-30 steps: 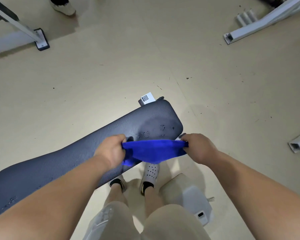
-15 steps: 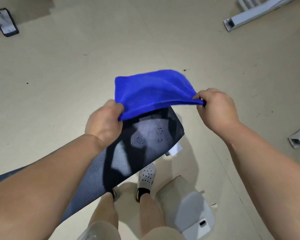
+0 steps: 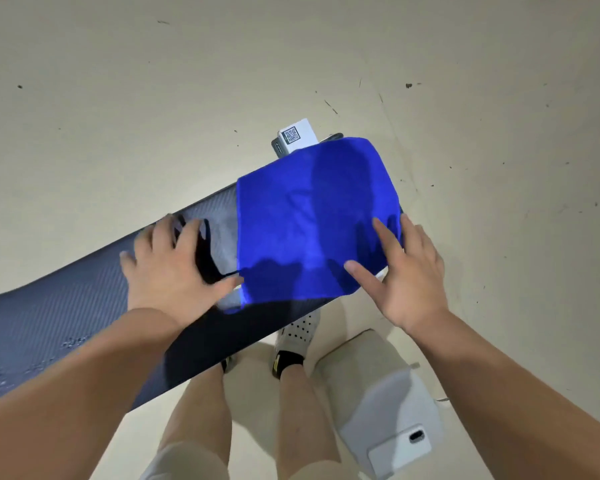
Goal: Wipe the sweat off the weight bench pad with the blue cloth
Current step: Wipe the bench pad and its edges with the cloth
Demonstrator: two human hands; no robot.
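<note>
Lying spread flat over the far end of the weight bench pad (image 3: 84,306), the blue cloth (image 3: 312,223) sits between both hands in the head view. Left hand (image 3: 174,268) is at the cloth's 9 o'clock, fingers splayed, palm down on the pad, thumb tip touching the cloth's near-left corner; it grips nothing. Right hand (image 3: 406,271) is at the cloth's 4 o'clock, fingers spread, index and thumb over the cloth's right edge; whether they press on it, I cannot tell. Cloth: soft, matte, roughly square, slightly rumpled. Pad: dark, long, rounded end, fine woven texture, droplets near its 8 o'clock end. Both forearms extend forward, wrists level.
</note>
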